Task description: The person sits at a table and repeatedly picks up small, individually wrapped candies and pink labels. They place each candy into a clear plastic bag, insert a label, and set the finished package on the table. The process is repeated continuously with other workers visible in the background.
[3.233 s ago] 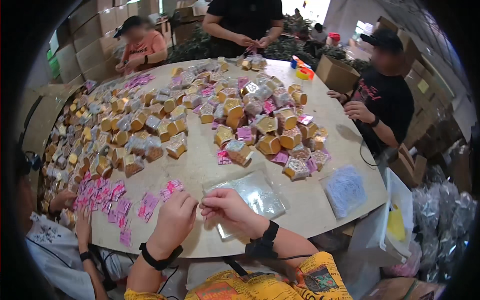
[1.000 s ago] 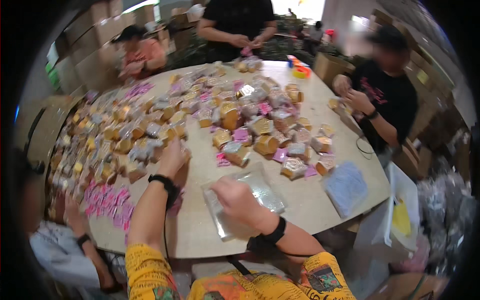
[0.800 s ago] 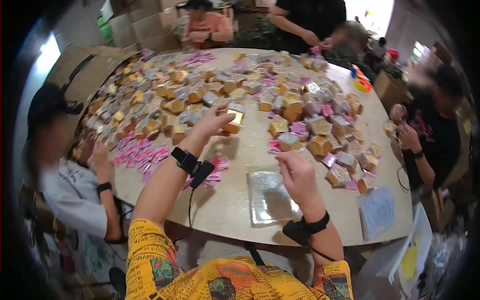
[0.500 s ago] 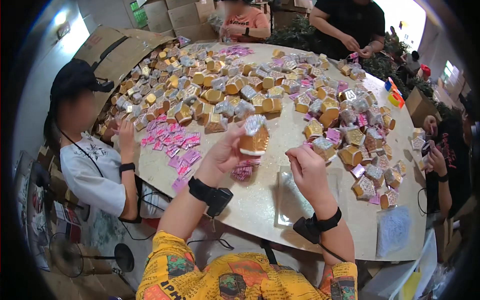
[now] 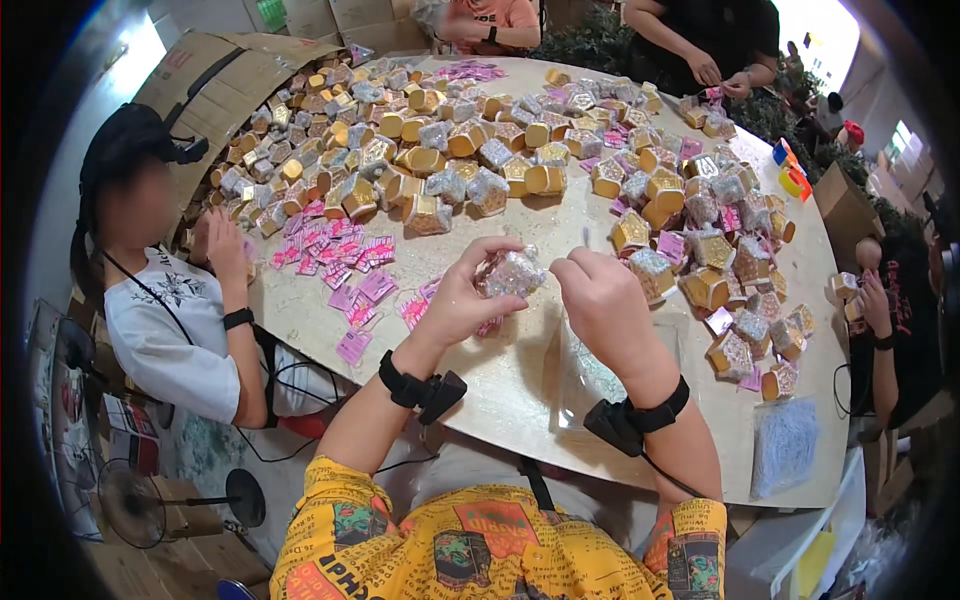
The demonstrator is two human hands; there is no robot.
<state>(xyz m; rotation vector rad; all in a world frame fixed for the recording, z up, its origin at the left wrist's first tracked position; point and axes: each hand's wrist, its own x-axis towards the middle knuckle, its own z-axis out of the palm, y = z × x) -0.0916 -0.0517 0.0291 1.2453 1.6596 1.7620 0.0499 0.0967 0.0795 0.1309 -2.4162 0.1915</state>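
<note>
My left hand (image 5: 462,308) is closed around a small house-shaped ornament (image 5: 512,274), its glittery silver side turned up over the table's near middle. Just to its right, the fingers of my right hand (image 5: 605,305) are pinched together, close to the ornament's edge. Whatever is between those fingertips is too small to make out. Partly beneath my right forearm lies a clear shallow tray (image 5: 570,412). Pink printed cards (image 5: 345,250) are scattered left of my left hand, and a few more (image 5: 415,308) lie partly behind it.
Gold and silver house ornaments (image 5: 440,160) cover the table's far side, with another heap (image 5: 710,265) at right. A bag of pale strings (image 5: 785,448) lies near the right edge; a tape dispenser (image 5: 793,172) is farther back. Other people work around the table, one (image 5: 170,330) close at left.
The ornament has tipped over in my left hand, so its glittery side shows instead of its gold one. My right hand has moved up and left toward it. The view has shifted slightly.
</note>
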